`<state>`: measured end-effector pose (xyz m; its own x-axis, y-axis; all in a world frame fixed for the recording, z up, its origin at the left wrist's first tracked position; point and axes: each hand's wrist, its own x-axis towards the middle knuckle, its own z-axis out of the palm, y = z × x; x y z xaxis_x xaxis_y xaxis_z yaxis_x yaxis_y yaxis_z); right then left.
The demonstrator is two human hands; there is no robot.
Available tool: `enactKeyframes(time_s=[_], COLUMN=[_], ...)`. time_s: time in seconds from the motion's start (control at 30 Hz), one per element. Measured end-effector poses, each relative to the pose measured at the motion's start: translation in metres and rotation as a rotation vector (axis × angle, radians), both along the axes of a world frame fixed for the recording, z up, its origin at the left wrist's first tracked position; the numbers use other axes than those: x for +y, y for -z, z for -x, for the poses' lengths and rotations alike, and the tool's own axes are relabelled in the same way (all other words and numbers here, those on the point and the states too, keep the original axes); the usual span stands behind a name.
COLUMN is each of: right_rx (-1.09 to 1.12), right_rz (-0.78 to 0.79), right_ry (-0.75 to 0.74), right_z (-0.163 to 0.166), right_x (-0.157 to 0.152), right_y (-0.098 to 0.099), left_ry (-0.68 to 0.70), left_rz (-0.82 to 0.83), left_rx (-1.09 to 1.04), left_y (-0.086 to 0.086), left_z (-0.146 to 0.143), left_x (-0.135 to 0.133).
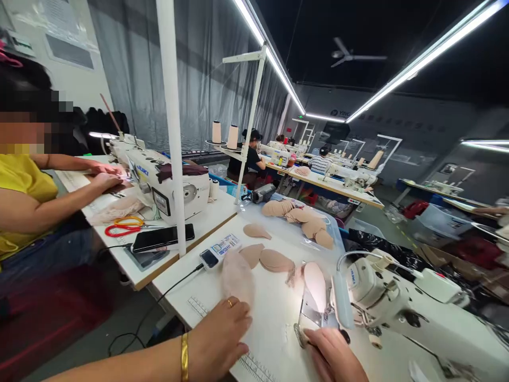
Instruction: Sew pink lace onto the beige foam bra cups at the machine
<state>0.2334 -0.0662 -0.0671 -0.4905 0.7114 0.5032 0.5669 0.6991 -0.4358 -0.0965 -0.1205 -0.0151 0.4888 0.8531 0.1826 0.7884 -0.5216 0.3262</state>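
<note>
My left hand (220,337) is closed on the lower end of a pale beige fabric cup piece (237,276), held over the white table and slightly blurred. My right hand (338,354) rests low by the sewing machine (401,307), its fingers bent beside a small round metal part (300,335); what they grip, if anything, I cannot make out. A brightly lit oval cup piece (315,286) lies by the machine's needle area. Beyond my left hand are a stacked cup piece (277,260) and a single teardrop piece (256,231).
A clear plastic tray (338,246) holds several beige pieces at the table's back. A small cabled device (209,258) sits left. On the adjoining table are orange-red scissors (124,226), a black phone (163,239) and another sewing machine (159,180), where a person in yellow works.
</note>
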Motion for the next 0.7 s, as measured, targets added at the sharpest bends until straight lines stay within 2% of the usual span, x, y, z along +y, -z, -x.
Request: enactKeyframes(time_s=[0.07, 0.1, 0.13, 0.2, 0.27, 0.33, 0.43, 0.53, 0.6, 0.7], right_rx=[-0.016, 0.023, 0.040, 0.076, 0.111, 0.152, 0.243, 0.353, 0.427, 0.526], right_rz=[0.142, 0.169, 0.208, 0.253, 0.286, 0.306, 0.341, 0.407, 0.472, 0.558], right_ry=[-0.015, 0.041, 0.089, 0.197, 0.294, 0.303, 0.212, 0.196, 0.228, 0.256], right_z=[0.028, 0.040, 0.051, 0.069, 0.082, 0.090, 0.094, 0.087, 0.080, 0.074], right_x=[-0.014, -0.018, -0.020, -0.018, -0.013, -0.011, -0.014, -0.023, -0.027, -0.029], right_y=[-0.018, -0.024, -0.027, -0.027, -0.025, -0.025, -0.034, -0.044, -0.047, -0.048], left_ry=[0.179, 0.222, 0.217, 0.079, -0.103, -0.193, -0.157, -0.087, -0.025, 0.065], left_rz=[-0.013, -0.032, -0.052, -0.081, -0.045, 0.057, 0.204, 0.251, 0.361, 0.637], left_rx=[-0.197, -0.291, -0.364, -0.410, -0.341, -0.270, -0.272, -0.356, -0.562, -1.024], left_y=[0.001, 0.000, -0.001, -0.003, -0.004, -0.003, -0.003, -0.007, -0.010, -0.014], left_z=[-0.013, -0.017, -0.019, -0.020, -0.020, -0.019, -0.020, -0.021, -0.023, -0.031], left_x=[-0.009, -0.009, -0.005, 0.015, 0.042, 0.067, 0.088, 0.090, 0.086, 0.076])
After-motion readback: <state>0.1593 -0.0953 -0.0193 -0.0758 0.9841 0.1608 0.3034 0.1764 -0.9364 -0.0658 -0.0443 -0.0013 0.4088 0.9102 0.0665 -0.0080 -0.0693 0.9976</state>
